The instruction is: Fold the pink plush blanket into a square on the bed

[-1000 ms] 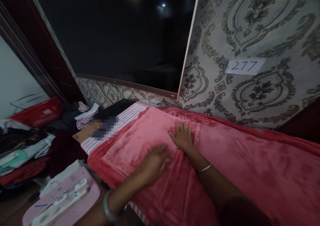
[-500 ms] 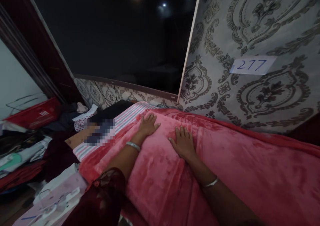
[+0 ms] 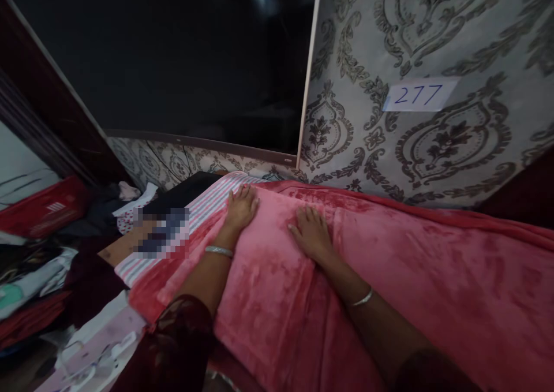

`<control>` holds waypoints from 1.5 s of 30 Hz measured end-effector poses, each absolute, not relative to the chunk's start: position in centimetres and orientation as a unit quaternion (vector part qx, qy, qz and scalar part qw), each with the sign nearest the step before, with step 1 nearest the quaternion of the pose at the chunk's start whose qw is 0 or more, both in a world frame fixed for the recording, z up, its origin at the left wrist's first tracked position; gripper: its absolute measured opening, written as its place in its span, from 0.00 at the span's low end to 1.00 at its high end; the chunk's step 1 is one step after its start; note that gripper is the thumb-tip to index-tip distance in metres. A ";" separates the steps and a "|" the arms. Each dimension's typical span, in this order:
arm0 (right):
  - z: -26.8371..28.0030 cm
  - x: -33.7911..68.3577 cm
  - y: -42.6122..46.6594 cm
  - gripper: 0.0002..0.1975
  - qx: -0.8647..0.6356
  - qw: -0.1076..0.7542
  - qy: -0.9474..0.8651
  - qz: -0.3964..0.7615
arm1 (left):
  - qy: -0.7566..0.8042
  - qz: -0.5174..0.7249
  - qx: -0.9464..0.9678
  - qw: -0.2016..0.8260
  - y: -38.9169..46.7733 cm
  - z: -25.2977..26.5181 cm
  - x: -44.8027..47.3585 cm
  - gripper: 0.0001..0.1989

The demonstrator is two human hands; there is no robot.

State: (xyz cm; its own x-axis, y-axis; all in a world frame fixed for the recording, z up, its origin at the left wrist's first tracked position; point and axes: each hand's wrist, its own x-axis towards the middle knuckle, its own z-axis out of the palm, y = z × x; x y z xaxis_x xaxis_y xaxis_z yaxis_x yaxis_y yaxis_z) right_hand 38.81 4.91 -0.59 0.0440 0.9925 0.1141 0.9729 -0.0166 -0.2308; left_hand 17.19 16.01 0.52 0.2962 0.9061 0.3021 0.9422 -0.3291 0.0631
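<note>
Left hand (image 3: 242, 207): yours lies flat on the folded part of the blanket (image 3: 264, 265), near its far edge, fingers slightly spread.
Right hand (image 3: 311, 234): yours lies flat there too, fingers slightly parted, thumb out.
Blanket: under both your hands, over the striped sheet (image 3: 212, 200).

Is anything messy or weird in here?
Yes, the clothes at the left look messy, heaped in a jumble. The paper marked 277 looks odd stuck on patterned wallpaper. I can't see any tear in the pink blanket.
</note>
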 end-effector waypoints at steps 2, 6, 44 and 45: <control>-0.2 39.8 5.4 0.34 -0.702 0.147 -0.697 0.012 | -0.518 -0.145 -0.841 0.062 16.0 1.0 17.7 0.28; -0.7 41.5 6.1 0.34 -0.698 0.100 -0.708 0.045 | -0.443 -0.058 -0.895 0.001 16.6 1.1 19.4 0.30; -1.9 36.7 2.2 0.33 -0.673 0.068 -0.736 0.038 | -0.500 -0.026 -0.865 0.030 5.3 -1.5 16.9 0.33; -2.0 36.8 2.3 0.33 -0.673 0.068 -0.735 0.034 | -0.517 -0.023 -0.855 0.033 5.5 -1.3 16.2 0.33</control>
